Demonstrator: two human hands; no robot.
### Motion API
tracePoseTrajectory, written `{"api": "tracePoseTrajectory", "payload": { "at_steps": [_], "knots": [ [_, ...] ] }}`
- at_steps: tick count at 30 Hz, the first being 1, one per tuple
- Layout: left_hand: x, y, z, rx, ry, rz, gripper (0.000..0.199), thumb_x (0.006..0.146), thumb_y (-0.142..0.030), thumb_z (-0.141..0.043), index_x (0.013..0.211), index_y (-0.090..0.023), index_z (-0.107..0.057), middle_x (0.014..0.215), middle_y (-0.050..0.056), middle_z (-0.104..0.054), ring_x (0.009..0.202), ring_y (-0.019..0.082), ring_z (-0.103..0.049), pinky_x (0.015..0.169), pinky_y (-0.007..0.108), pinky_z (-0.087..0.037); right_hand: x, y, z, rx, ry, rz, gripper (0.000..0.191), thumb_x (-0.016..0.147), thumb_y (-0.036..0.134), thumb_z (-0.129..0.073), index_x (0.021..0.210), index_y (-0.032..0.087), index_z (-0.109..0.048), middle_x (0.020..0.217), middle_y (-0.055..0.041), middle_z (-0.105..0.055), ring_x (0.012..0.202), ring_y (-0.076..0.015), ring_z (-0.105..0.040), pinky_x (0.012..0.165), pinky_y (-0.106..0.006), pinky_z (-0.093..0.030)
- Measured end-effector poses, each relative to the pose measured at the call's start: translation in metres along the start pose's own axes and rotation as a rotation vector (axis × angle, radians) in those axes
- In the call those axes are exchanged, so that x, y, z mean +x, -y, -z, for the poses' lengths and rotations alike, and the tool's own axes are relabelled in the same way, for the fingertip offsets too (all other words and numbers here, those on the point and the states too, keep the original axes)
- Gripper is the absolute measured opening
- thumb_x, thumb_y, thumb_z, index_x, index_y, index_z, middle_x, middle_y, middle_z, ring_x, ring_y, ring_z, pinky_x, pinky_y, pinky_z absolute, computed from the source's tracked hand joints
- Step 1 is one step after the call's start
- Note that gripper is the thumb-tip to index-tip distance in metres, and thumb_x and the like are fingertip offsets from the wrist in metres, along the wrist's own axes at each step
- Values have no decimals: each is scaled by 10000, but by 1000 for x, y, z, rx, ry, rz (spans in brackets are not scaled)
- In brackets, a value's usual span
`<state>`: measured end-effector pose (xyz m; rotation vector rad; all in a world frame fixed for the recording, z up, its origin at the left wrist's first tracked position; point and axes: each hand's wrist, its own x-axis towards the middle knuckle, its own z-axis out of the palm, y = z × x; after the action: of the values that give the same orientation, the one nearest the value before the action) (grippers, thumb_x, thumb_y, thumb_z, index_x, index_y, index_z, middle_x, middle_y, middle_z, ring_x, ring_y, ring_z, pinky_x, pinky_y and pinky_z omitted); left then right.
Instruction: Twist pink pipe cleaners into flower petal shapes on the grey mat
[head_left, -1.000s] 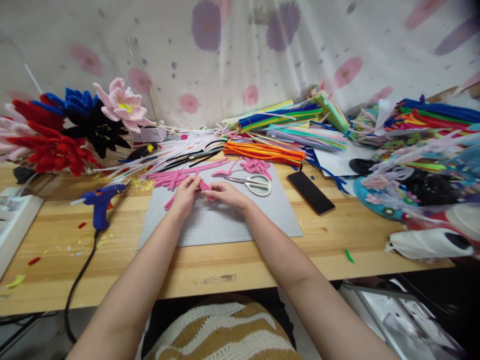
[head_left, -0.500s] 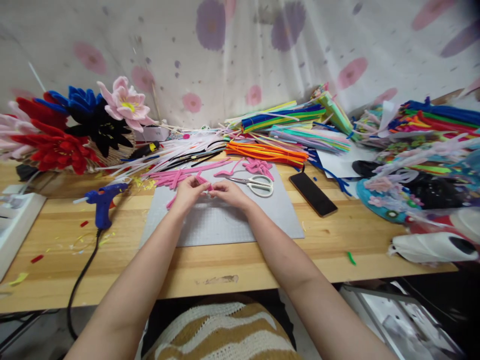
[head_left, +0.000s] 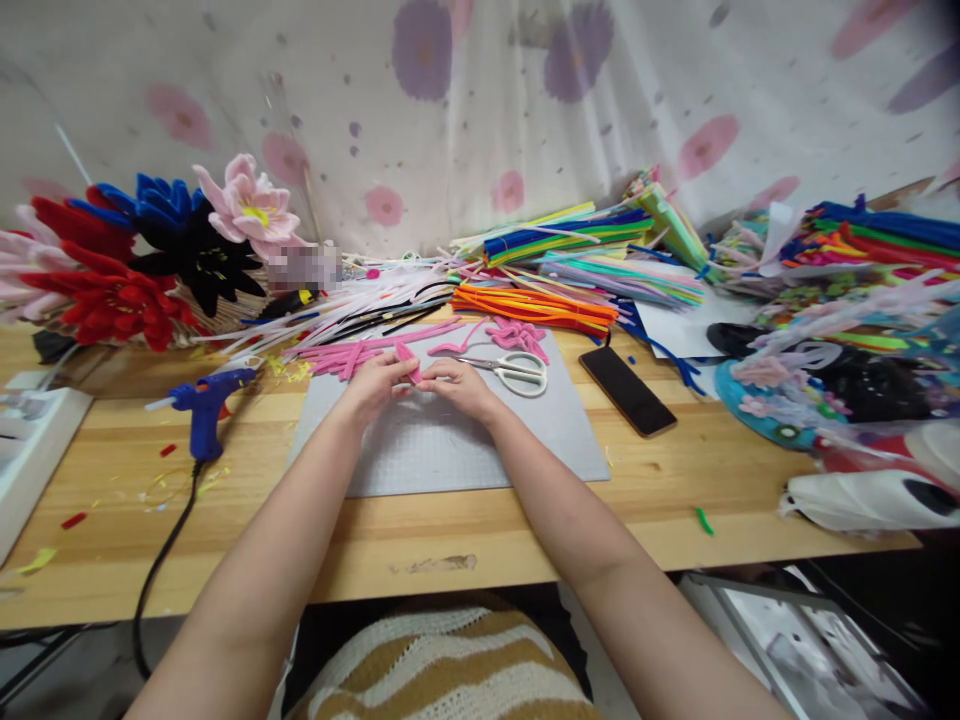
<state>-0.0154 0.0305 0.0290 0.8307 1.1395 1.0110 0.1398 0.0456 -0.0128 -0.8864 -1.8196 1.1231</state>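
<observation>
Over the grey cutting mat (head_left: pixel 442 460), my left hand (head_left: pixel 377 386) pinches a folded pink pipe cleaner (head_left: pixel 408 362) between thumb and fingers. My right hand (head_left: pixel 459 388) meets it from the other side, its fingertips closed at the lower end of the same piece. The fingers cover part of the pipe cleaner. Behind my left hand lie loose pink pipe cleaners (head_left: pixel 341 358). Several bent pink pieces (head_left: pixel 519 338) rest at the mat's back edge. White-handled scissors (head_left: pixel 523 374) lie just beyond my right hand, blades pointing left.
On the left are a blue glue gun (head_left: pixel 206 410) with a black cord, a white power strip (head_left: pixel 37 450) and fuzzy flowers (head_left: pixel 127 290). Pipe cleaner bundles (head_left: pixel 536 305) line the back. A phone (head_left: pixel 627 390) lies right of the mat; a white spool (head_left: pixel 870 498) sits further right.
The pink pipe cleaner has turned and now stands up more visibly between my fingers. My left hand has shifted slightly, and my fingers have changed their hold.
</observation>
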Motion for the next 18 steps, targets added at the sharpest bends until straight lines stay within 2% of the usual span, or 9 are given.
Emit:
{"api": "tracePoseTrajectory", "payload": {
  "at_steps": [6,13,18],
  "knots": [
    [3,0,-4,-116,-10,63,161,585,-162,-741,602,-130,-584,543,-7,-570,468,64,-516,413,158,-377,-1,5,1,124,-16,-29,197,689,352,-643,710,157,-663,733,-23,-621,718,-129,-524,703,-259,-399],
    [2,7,-11,-118,3,-83,259,538,-264,-781,618,-143,-566,560,-26,-551,495,66,-510,440,173,-380,-1,5,-6,291,-109,-76,284,628,435,-683,692,158,-666,691,-14,-588,687,-122,-510,681,-263,-404],
    [4,12,-9,-119,17,-94,298,518,-291,-791,663,-148,-573,589,-28,-556,520,65,-509,463,178,-373,-2,5,-10,282,-152,-50,246,646,411,-678,674,166,-671,668,-9,-573,670,-118,-499,685,-264,-401]
  ]
}}
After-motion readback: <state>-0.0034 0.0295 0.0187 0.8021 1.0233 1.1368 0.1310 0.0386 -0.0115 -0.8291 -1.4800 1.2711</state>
